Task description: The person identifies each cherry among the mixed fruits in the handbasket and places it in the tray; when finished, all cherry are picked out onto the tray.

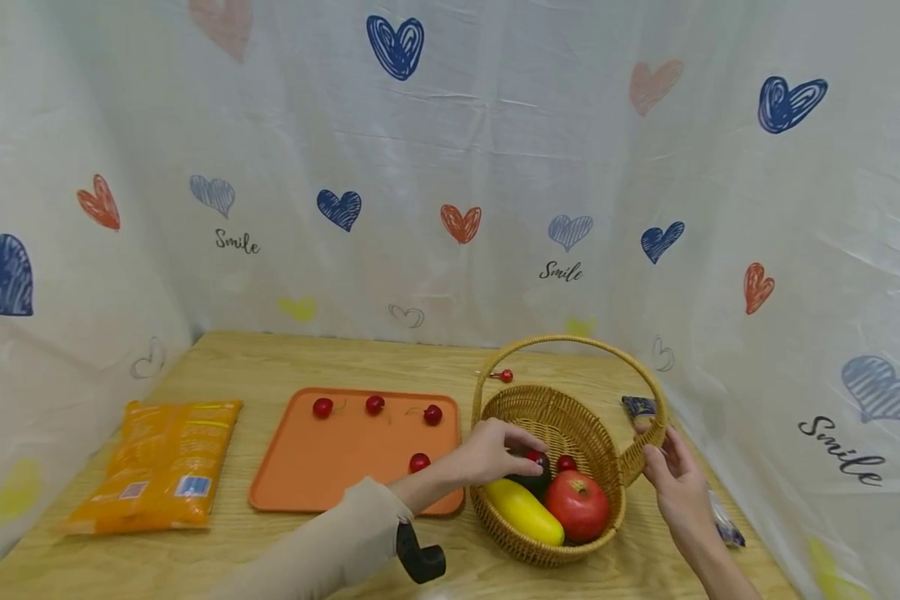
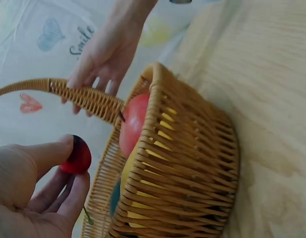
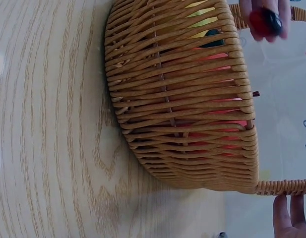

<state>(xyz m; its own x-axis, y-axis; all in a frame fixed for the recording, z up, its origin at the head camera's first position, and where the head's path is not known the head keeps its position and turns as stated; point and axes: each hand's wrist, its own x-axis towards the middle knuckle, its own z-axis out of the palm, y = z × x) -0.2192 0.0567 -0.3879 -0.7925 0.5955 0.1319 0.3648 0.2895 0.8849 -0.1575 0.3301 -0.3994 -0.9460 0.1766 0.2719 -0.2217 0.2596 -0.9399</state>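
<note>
A wicker basket (image 1: 543, 408) stands on the table. In it lie a long yellow fruit (image 1: 523, 510), a red pomegranate (image 1: 579, 505), a dark green fruit (image 1: 531, 485) and a small cherry (image 1: 566, 462). Over the basket's left part, my left hand (image 1: 501, 450) pinches a dark red cherry (image 2: 79, 156) between thumb and fingers, its green stem hanging down in the left wrist view. My right hand (image 1: 678, 487) grips the basket's woven handle (image 2: 88, 100) near its base on the right side.
Left of the basket, an orange tray (image 1: 322, 467) bears several cherries. A plump orange bag (image 1: 161, 467) lies at the far left. Behind the basket is another cherry (image 1: 506, 376). Two small packets lie at right, a dark blue one (image 1: 637, 407) and a shiny one (image 1: 729, 527).
</note>
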